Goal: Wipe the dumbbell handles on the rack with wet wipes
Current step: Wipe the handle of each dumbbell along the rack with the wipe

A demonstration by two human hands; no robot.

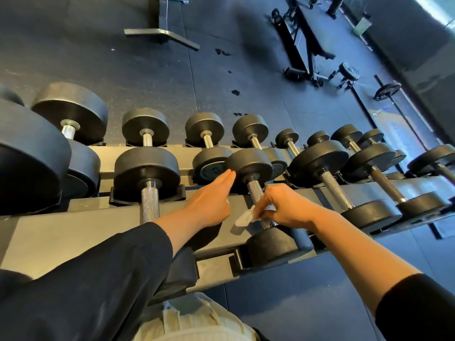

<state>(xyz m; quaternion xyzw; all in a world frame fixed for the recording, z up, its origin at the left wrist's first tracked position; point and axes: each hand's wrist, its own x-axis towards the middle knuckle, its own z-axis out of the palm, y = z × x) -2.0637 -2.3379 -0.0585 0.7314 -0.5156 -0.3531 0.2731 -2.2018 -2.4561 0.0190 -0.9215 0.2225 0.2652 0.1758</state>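
Wipe [246, 218] in right hand's [283, 207] pinch

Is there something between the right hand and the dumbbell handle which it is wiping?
Only the wet wipe itself. The right hand presses it around the handle; nothing else visible blocks it.

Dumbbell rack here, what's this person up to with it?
A person is cleaning the weights on the grey metal dumbbell rack. The right hand grips a crumpled white wet wipe around the knurled silver handle of a black round-headed dumbbell on the front row. The left hand lies flat with straight fingers, its fingertips touching that dumbbell's far head. The neighbouring dumbbells sit untouched in their cradles.
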